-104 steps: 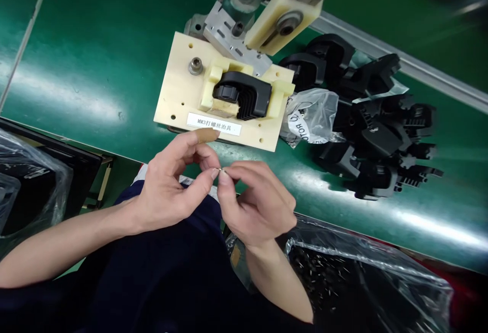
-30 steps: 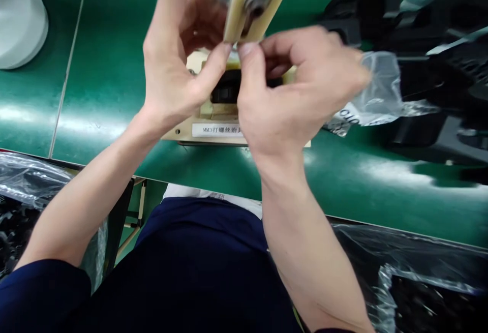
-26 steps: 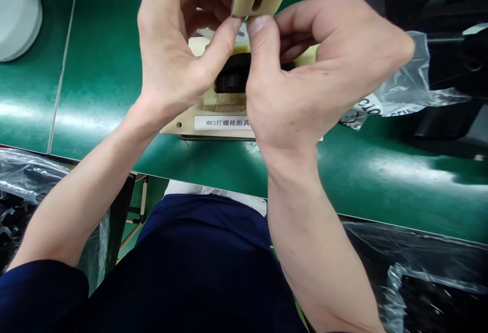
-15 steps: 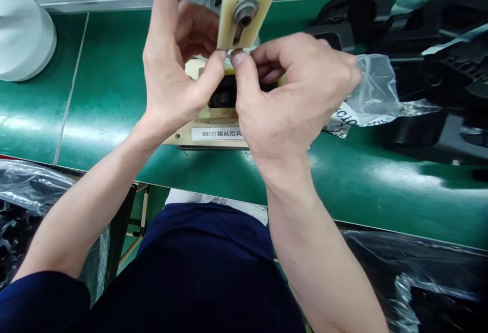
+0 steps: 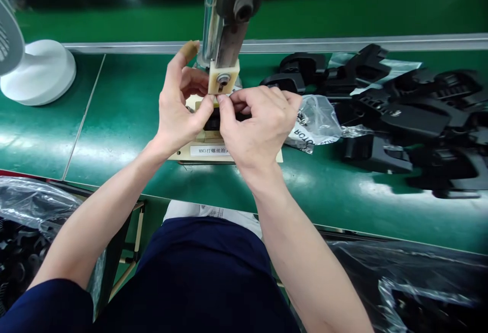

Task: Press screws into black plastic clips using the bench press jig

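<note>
Both hands meet just under a cream block (image 5: 224, 78) at the lower end of an upright metal tool (image 5: 232, 43). My left hand (image 5: 181, 104) curves in from the left, thumb and fingers closed near the block's lower edge. From the right, my right hand (image 5: 259, 119) pinches with thumb and forefinger at the same spot. Whatever lies between the fingertips is too small or hidden. Below them a black part (image 5: 212, 120) sits in a cream fixture (image 5: 183, 153) with a white printed label (image 5: 209, 151). My right hand covers part of the fixture.
Right of the fixture lies a clear plastic bag (image 5: 320, 117) with small metal pieces. Several black plastic parts (image 5: 404, 114) are heaped on the green bench (image 5: 125, 119). A white round base (image 5: 41, 76) stands at left. Plastic-lined containers (image 5: 30, 201) flank the bench's front edge.
The camera view has shifted, so the tool and bench appear smaller and more of the surroundings shows. Both hands stay together under the cream block.
</note>
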Demonstrator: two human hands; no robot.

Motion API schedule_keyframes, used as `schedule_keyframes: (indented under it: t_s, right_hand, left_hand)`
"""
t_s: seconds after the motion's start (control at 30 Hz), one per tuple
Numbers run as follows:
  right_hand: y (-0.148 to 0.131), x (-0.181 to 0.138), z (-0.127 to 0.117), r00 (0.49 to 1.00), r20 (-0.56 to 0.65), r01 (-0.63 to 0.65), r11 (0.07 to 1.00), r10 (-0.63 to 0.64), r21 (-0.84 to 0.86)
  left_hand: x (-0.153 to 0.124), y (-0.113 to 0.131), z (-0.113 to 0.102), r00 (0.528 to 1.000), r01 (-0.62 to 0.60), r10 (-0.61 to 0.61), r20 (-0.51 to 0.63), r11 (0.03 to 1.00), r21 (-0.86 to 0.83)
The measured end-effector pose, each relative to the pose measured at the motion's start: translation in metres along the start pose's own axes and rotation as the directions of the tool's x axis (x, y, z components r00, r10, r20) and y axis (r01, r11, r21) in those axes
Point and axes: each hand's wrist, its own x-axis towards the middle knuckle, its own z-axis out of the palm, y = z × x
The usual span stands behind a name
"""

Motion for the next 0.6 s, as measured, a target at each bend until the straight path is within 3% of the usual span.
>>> schedule_keyframes:
  t_s: [0.2,0.33,0.37,0.5,0.6]
  right_hand:
    - [-0.002,0.002,-0.002,0.998,0.062,0.012,0.968,0.003,-0.249]
    - [-0.012,0.011,-0.020,0.983,0.179,0.097,0.943,-0.041,-0.318]
    - [-0.013,0.016,-0.028,0.976,0.207,0.126,0.943,-0.063,-0.309]
    - [-0.010,0.062,-0.069,0.961,0.098,0.275,0.896,-0.257,-0.348]
    - [-0.025,0.115,-0.108,0.933,0.043,0.347,0.866,-0.356,-0.360]
  left_hand:
    - [-0.001,0.000,0.000,1.000,0.001,-0.001,0.000,1.000,0.000]
    - [-0.003,0.011,0.002,0.978,0.205,-0.205,-0.024,0.979,0.000]
    - [-0.004,0.014,0.003,0.978,0.205,-0.205,-0.034,0.979,-0.003]
    - [-0.004,0.019,0.015,0.988,0.102,-0.107,-0.108,0.993,-0.056]
    - [-0.004,0.016,0.022,0.989,0.063,-0.074,-0.130,0.994,-0.086]
